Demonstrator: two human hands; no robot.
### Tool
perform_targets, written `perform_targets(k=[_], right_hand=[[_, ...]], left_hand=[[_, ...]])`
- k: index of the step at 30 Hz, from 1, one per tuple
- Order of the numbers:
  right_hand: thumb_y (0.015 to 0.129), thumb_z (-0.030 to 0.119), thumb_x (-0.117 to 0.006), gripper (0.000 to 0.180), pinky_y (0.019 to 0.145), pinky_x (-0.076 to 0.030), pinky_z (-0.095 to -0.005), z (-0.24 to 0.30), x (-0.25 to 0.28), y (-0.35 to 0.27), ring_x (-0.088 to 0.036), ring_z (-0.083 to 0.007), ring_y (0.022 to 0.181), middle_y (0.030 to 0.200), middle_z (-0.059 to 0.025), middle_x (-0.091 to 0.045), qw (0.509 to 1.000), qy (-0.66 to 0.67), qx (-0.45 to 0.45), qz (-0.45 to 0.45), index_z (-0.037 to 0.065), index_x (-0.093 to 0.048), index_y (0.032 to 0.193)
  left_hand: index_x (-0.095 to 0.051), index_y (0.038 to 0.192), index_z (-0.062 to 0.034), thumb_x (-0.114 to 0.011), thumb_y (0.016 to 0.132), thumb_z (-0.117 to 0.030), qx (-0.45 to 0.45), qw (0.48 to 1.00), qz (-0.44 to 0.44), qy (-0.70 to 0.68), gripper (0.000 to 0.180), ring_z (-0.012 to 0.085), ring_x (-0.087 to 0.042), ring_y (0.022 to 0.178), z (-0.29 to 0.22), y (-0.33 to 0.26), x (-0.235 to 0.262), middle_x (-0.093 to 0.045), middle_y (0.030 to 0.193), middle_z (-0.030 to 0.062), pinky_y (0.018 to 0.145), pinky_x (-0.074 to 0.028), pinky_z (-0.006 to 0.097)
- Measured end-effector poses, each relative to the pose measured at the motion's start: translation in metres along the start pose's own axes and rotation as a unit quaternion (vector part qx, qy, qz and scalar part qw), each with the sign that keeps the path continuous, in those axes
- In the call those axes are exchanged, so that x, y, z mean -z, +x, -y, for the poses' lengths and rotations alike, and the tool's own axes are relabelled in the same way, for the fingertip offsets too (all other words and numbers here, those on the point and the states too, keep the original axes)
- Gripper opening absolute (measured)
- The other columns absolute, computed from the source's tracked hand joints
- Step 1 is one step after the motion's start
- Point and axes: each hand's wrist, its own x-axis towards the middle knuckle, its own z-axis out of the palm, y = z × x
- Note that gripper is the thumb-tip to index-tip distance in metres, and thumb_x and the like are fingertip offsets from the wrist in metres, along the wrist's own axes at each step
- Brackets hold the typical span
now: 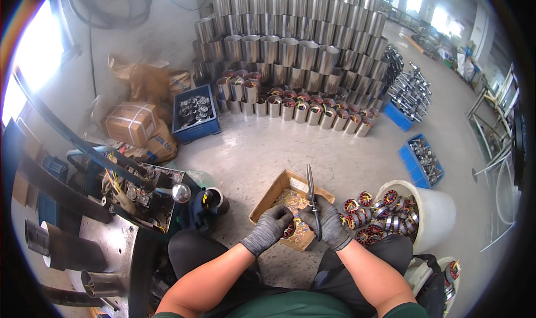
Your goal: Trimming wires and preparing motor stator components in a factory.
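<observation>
Over an open cardboard box (pixel 265 198), my left hand (pixel 267 229), in a grey glove, is closed around a small motor stator (pixel 288 229) with red windings. Most of that stator is hidden by the fingers. My right hand (pixel 330 223), gloved alike, grips a pair of scissors (pixel 310 184). The metal blades point up and away from me, above the box's right side. Colourful wire scraps (pixel 296 203) cover the bottom of the box. Close to my right hand, a heap of wound stators (pixel 385 215) spills from a tipped white bucket (pixel 438 215).
Stacked steel cylinders (pixel 287 53) form a wall at the back, with wired ones in front. A blue crate (pixel 195 131) of metal parts stands far left, near cartons (pixel 131 123). Blue crates (pixel 412 164) line the right. A machine bench (pixel 106 245) stands close on my left.
</observation>
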Motion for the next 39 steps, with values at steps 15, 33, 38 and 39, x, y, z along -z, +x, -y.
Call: perform_targets(k=[15, 33, 38, 39], right_hand=[[0.083, 0.012, -0.071, 0.031, 0.089, -0.052, -0.038, -0.021, 0.012, -0.002, -0.064, -0.0287, 0.103, 0.105, -0.0162, -0.068, 0.934, -0.275, 0.139, 0.181, 0.004, -0.068, 0.113], [0.089, 0.008, -0.067, 0.028, 0.063, -0.052, -0.0314, -0.041, 0.005, 0.018, -0.061, -0.0146, 0.071, 0.084, -0.0023, -0.059, 0.947, 0.245, -0.198, -0.059, 0.011, -0.057, 0.115], [0.089, 0.014, -0.072, 0.026, 0.059, -0.053, -0.0319, -0.052, -0.005, 0.024, -0.061, -0.014, 0.069, 0.085, 0.0, -0.059, 0.983, 0.162, -0.048, -0.079, 0.011, -0.058, 0.111], [0.089, 0.014, -0.072, 0.026, 0.059, -0.053, -0.0319, -0.052, -0.006, 0.022, -0.061, -0.014, 0.069, 0.085, 0.0, -0.059, 0.983, 0.162, -0.048, -0.076, 0.011, -0.058, 0.111]], left_hand=[[-0.055, 0.095, -0.0028, -0.066, 0.091, -0.004, -0.152, 0.988, 0.023, 0.009, 0.012, 0.012, -0.054, 0.075, -0.013, -0.02, -0.001, -0.058, 0.085, 0.0052, 0.068, -0.048, 0.03], [-0.064, 0.115, -0.0043, -0.059, 0.101, -0.019, -0.134, 0.981, 0.138, 0.027, 0.021, 0.0097, -0.055, 0.082, -0.005, -0.02, 0.001, -0.064, 0.097, 0.001, 0.071, -0.045, 0.024], [-0.064, 0.108, -0.0051, -0.061, 0.101, -0.023, -0.082, 0.989, 0.078, -0.093, 0.02, 0.0074, -0.051, 0.073, -0.018, -0.025, -0.004, -0.06, 0.086, -0.0016, 0.063, -0.042, 0.023], [-0.064, 0.107, -0.0052, -0.061, 0.1, -0.024, -0.074, 0.991, 0.054, -0.094, 0.02, 0.0074, -0.05, 0.071, -0.02, -0.025, -0.003, -0.059, 0.083, -0.0017, 0.062, -0.042, 0.023]])
